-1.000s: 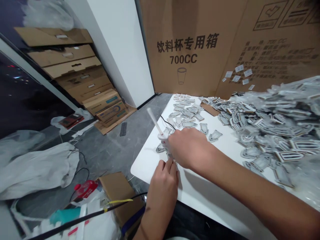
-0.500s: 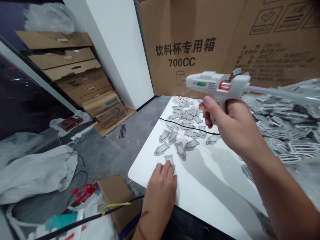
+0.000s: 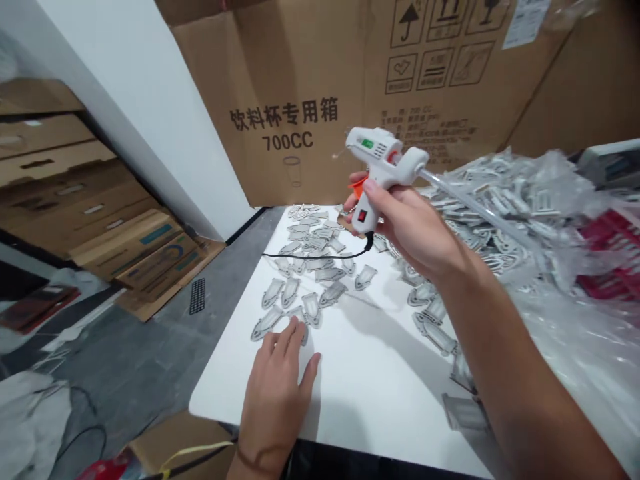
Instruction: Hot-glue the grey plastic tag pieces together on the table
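My right hand (image 3: 407,223) is wrapped round the handle of a white hot glue gun (image 3: 383,160), raised above the table with its nozzle to the left. A clear glue stick (image 3: 475,203) juts from its back and a black cord (image 3: 320,257) runs left from its handle. On the white table (image 3: 360,393), my left hand (image 3: 275,383) has its fingers stretched out and thumb apart. Its fingertips touch a small grey shield-shaped piece (image 3: 297,312), partly hidden beneath them. Several similar grey pieces (image 3: 311,307) lie just beyond.
A large heap of grey pieces (image 3: 480,233) and clear plastic bags (image 3: 560,353) covers the right side. Behind the table stands a big cardboard box (image 3: 320,60). Flattened cartons (image 3: 125,247) lean at the left, near an open cardboard box (image 3: 175,437) below the table edge.
My view has swung to the right. The left hand's thumb is now spread away from the fingers, and the piece under them lies closer to the others. The glue gun is still in my right hand.
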{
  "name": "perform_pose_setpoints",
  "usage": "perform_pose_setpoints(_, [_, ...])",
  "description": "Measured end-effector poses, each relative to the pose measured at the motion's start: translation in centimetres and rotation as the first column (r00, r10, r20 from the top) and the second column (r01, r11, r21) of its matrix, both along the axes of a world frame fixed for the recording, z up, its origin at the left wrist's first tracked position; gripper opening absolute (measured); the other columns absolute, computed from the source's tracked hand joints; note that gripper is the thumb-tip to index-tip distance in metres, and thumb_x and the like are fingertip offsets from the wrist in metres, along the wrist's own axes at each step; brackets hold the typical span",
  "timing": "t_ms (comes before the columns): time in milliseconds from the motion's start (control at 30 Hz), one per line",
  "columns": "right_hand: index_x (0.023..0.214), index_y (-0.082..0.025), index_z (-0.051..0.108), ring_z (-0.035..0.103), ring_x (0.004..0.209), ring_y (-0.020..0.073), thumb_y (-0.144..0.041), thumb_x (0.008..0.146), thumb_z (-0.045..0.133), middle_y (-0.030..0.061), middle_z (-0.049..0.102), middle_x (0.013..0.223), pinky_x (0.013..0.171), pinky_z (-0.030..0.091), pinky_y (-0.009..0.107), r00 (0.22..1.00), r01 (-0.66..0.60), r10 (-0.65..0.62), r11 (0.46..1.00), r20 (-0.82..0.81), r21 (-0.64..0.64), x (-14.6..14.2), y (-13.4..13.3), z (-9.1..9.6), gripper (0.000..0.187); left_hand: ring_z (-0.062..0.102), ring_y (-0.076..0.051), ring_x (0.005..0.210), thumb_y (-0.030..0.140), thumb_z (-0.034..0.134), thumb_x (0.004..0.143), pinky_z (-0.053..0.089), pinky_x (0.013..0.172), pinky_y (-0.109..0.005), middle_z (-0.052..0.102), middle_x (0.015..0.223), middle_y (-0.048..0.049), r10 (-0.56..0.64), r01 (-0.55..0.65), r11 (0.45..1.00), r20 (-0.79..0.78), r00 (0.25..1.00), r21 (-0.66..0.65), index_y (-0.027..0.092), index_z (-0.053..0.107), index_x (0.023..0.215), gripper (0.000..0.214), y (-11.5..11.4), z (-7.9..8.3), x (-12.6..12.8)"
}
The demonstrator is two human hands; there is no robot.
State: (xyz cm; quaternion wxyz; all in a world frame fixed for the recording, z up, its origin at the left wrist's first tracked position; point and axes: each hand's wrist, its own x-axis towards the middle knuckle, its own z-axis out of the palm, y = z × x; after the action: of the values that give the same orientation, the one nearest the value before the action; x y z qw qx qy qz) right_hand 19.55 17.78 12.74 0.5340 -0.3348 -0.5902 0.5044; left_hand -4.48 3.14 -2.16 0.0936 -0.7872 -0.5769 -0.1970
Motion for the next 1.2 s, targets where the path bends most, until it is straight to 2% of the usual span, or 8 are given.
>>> perform_pose_setpoints(100, [0.126,-0.023,0.059,0.066,0.093,0.0184,-0.055,0.102,0.062,0.0055,0.071,0.112,0.081,0.058,0.034,0.998,-0.035,0.035,0.999,0.05,0.007,0.7,0.5,-0.2,0.04,0.064,-0.036,0.119,0.029,0.061,0.102,0.055,0.099,-0.055,0.067,0.136,-0.0171,0.036,-0.04,0.997,0.058,0.998,0.071,0.019,0.056,0.138,0.038,-0.2,1.2,2.3])
perform_pose_setpoints(200, [0.13,-0.023,0.058,0.067,0.096,0.0211,-0.053,0.104,0.059,0.0069,0.071,0.113,0.081,0.059,0.037,0.995,-0.053,0.05,0.998,0.09,0.027,1.0,0.7,-0.2,0.04,0.065,-0.029,0.11,0.024,0.06,0.102,0.057,0.094,-0.046,0.071,0.122,-0.0106,-0.129,0.146,0.986,0.2,0.971,-0.074,0.023,0.061,0.129,0.027,-0.7,2.4,6.3])
perform_pose_setpoints(400, [0.128,-0.025,0.057,0.069,0.095,0.0224,-0.051,0.106,0.055,0.008,0.069,0.118,0.085,0.06,0.039,0.975,-0.156,0.146,0.986,0.167,0.05,1.2,0.8,-0.4,0.035,0.06,-0.026,0.116,0.033,0.068,0.1,0.054,0.096,-0.041,0.065,0.143,-0.0031,-0.597,0.651,0.696,0.259,0.759,-0.304,0.025,0.058,0.14,0.042,-1.6,1.5,13.8])
perform_pose_setpoints(500, [0.122,-0.024,0.056,0.067,0.094,0.0202,-0.054,0.105,0.056,0.0079,0.067,0.118,0.081,0.059,0.036,0.964,-0.206,0.195,0.978,0.178,0.044,0.9,0.5,-0.4,0.035,0.06,-0.025,0.114,0.031,0.059,0.105,0.053,0.093,-0.04,0.066,0.141,-0.0058,-0.675,0.71,0.654,0.222,0.704,-0.26,0.021,0.059,0.138,0.034,-1.8,0.6,14.9])
perform_pose_setpoints(633, [0.114,-0.022,0.057,0.065,0.091,0.018,-0.055,0.106,0.054,0.0067,0.066,0.111,0.081,0.056,0.034,0.942,-0.212,0.192,0.976,0.276,0.044,0.5,0.0,-0.1,0.034,0.062,-0.025,0.096,0.024,0.062,0.102,0.051,0.083,-0.042,0.072,0.104,-0.0041,-0.587,0.585,0.761,0.087,0.805,-0.282,0.02,0.067,0.118,0.017,-1.8,1.1,13.0])
perform_pose_setpoints(867, [0.117,-0.023,0.062,0.06,0.09,0.0197,-0.051,0.108,0.05,0.0033,0.064,0.099,0.083,0.049,0.034,0.863,-0.253,0.197,0.966,0.465,0.06,-0.3,-0.4,-0.7,0.032,0.063,-0.024,0.085,0.02,0.069,0.096,0.046,0.077,-0.041,0.071,0.094,-0.0009,-0.13,0.13,0.976,0.009,0.991,-0.175,0.025,0.07,0.111,0.016,-2.6,1.1,4.8])
perform_pose_setpoints(1000, [0.114,-0.022,0.063,0.05,0.078,0.0179,-0.055,0.107,0.051,0.0009,0.058,0.089,0.07,0.042,0.032,0.848,-0.312,0.256,0.949,0.465,0.045,-1.4,-0.5,-1.6,0.035,0.063,-0.023,0.081,0.034,0.067,0.101,0.045,0.077,-0.038,0.069,0.089,-0.001,0.081,-0.08,0.997,0.035,0.996,-0.014,0.025,0.071,0.11,0.013,-4.0,-0.4,1.2])
perform_pose_setpoints(1200, [0.09,-0.022,0.063,0.044,0.069,0.0162,-0.06,0.102,0.057,-0.0021,0.051,0.074,0.063,0.033,0.031,0.741,-0.36,0.249,0.931,0.624,0.057,-3.1,-1.4,-2.4,0.04,0.065,-0.023,0.083,0.049,0.075,0.095,0.047,0.076,-0.035,0.069,0.092,-0.0015,0.189,-0.173,0.979,0.176,0.966,-0.103,0.024,0.068,0.113,0.031,-6.0,-0.7,-0.7])
